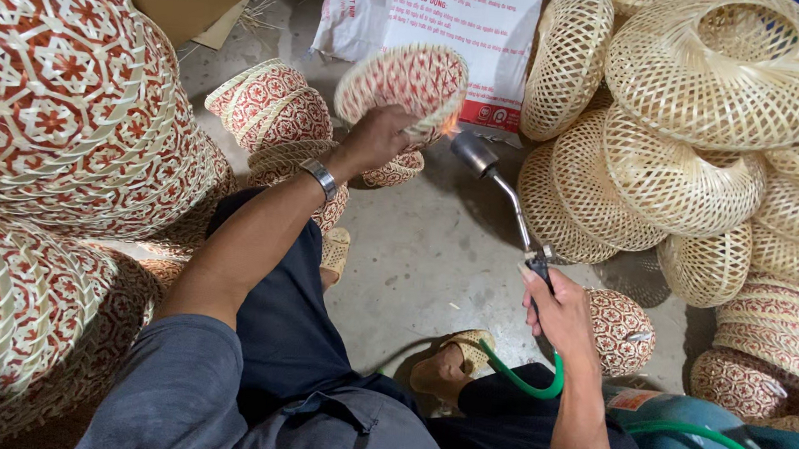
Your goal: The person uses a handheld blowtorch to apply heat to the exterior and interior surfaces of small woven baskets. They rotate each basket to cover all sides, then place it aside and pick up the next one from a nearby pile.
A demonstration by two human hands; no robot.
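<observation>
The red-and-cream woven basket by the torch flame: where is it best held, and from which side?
Probably at the rim on the side away from the flame. The left hand already holds the red-and-cream woven basket there from below, while the torch in the right hand burns at its lower right edge, so the grip keeps clear of the heat.

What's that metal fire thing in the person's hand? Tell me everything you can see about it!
It is a gas torch. A thin, bent metal tube runs from a dark valve grip up to a wider silvery nozzle. The right hand holds the grip, and a green hose curves away from it toward a blue gas tank. A small orange flame at the nozzle licks the rim of the red-and-cream woven basket held up by the left hand.
</observation>
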